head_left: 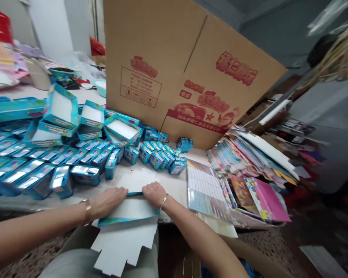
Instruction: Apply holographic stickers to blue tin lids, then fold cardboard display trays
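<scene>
A part-folded cardboard box (129, 210), white inside with blue printed edges, lies at the table's front edge in front of me. Its long white flap (123, 243), cut with notches, hangs toward my lap. At the far left corner my left hand (113, 200) has its fingers closed on the box wall. My right hand (153, 194) grips the far right corner, fingers curled over the edge. The fingertips of both hands are partly hidden. Beyond the hands, a white card panel (140, 177) lies flat on the table.
Rows of small blue boxes (31, 179) fill the left side, with open blue trays (60, 106) stacked on them. A large brown carton (174, 50) stands behind. To the right are a printed sheet stack (205, 187), piled colourful cards (243, 154) and a pink folder (271, 200).
</scene>
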Tool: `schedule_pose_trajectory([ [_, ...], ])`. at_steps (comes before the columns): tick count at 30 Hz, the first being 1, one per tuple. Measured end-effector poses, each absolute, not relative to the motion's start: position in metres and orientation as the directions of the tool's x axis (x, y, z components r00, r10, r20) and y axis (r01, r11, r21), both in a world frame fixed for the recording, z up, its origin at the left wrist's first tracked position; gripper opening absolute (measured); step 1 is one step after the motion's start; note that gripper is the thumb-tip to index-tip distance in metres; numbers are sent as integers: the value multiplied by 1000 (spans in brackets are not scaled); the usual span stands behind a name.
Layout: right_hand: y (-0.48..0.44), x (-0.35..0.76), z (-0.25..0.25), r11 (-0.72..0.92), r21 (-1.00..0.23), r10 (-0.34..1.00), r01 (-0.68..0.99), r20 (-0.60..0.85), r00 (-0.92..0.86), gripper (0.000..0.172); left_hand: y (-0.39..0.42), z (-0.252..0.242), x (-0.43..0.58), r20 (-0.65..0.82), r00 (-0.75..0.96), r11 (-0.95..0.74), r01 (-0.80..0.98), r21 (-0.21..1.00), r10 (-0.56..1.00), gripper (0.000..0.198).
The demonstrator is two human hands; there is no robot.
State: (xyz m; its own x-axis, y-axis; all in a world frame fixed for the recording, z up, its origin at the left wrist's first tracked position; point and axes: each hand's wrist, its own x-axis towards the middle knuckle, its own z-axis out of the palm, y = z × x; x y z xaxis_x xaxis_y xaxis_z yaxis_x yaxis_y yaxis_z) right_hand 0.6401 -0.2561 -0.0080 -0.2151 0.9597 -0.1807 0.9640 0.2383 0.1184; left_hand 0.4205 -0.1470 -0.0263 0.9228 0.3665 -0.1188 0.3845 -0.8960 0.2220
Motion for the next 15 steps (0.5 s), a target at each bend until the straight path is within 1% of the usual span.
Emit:
schedule_pose_trajectory([
  [3, -256, 639, -11, 259, 128, 954, 957, -188, -233, 19, -150, -24, 433, -128, 915, -892, 403, 207, 384, 32],
  [6, -256, 637, -10, 227, 130, 963, 965, -176, -202, 20, -151, -8, 429, -106, 916, -893, 402, 204, 388, 27],
  [7, -257, 636, -9, 206, 128, 968, 970, -169, -183, 19, -153, -2, 423, -76, 912, -890, 409, 199, 402, 26],
  [9, -259, 635, -9, 157, 118, 979, 980, -152, -139, 18, -163, 5, 407, 14, 904, -886, 416, 206, 428, 32],
  [10, -259, 634, -9, 129, 111, 983, 985, -142, -113, 18, -170, 5, 398, 71, 904, -888, 395, 236, 421, 36],
  [11, -260, 633, -9, 100, 101, 988, 990, -132, -86, 18, -177, 3, 389, 89, 914, -892, 360, 274, 396, 34],
  [13, -261, 632, -11, 36, 77, 993, 996, -114, -27, 20, -187, -6, 376, 56, 915, -874, 363, 323, 400, 17],
  [14, -261, 631, -12, 5, 63, 994, 998, -107, 2, 20, -190, -11, 373, 17, 911, -860, 382, 339, 412, 17],
  [15, -262, 629, -13, -23, 49, 994, 999, -102, 28, 19, -190, -15, 372, -24, 904, -844, 409, 348, 428, 21],
])
